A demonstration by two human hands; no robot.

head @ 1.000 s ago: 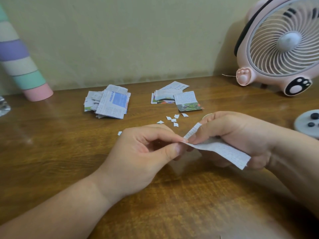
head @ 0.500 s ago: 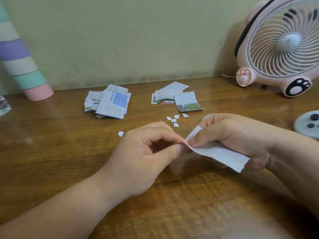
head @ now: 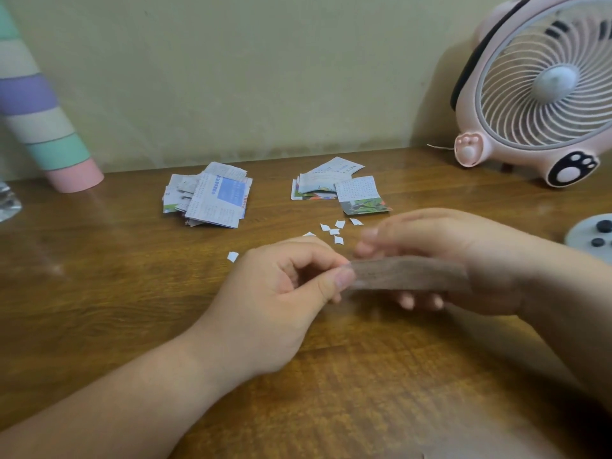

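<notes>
A printed paper strip [head: 407, 273] stretches level between my hands above the wooden table [head: 99, 309]; it is blurred by motion and looks dark. My left hand [head: 281, 293] pinches its left end between thumb and forefinger. My right hand [head: 447, 256] holds the strip's right part, fingers curled around it, also blurred. Several tiny white paper scraps [head: 334, 230] lie on the table just beyond my hands, and one more scrap [head: 232, 256] lies to the left.
Two piles of folded newspaper pieces lie farther back: one at centre-left [head: 208, 198], one at centre-right [head: 337, 187]. A pink fan [head: 543, 91] stands at the back right, a striped pastel cylinder [head: 43, 120] at the back left, a grey controller [head: 592, 236] at the right edge.
The strip has swung from slanting down-right to lying level between my hands. My right hand shifted and is now blurred with motion. My left hand keeps its pinch.
</notes>
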